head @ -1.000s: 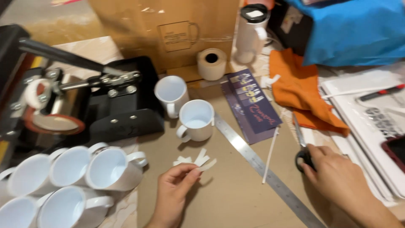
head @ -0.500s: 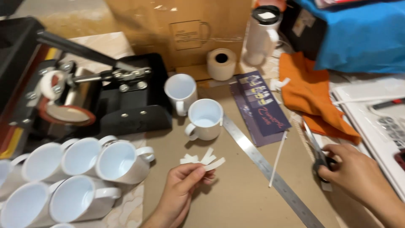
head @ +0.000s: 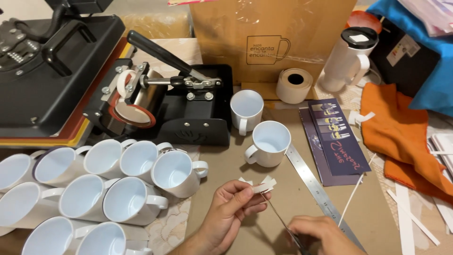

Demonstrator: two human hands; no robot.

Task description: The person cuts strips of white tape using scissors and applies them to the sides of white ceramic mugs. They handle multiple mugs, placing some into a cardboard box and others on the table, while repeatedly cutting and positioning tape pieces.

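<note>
White mugs (head: 141,163) empty; left hand (head: 231,210) pinches tape strips (head: 260,185).

Warm, even indoor light from above; soft short shadows fall beside the white mugs (head: 137,200) on the surface (head: 283,212); glare streaks the steel ruler (head: 314,184); focus is mostly crisp; the right hand (head: 323,236) is slightly motion-blurred; straight edges bow near the frame's borders.

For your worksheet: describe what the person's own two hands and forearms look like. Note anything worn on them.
Both hands are bare: no gloves, rings, watch or wristbands show. The left hand shows its full back and a bare wrist, no sleeve reaching it. The right hand is cut off by the frame's bottom edge, so its wrist is unseen. Nails look short and unpainted.
</note>
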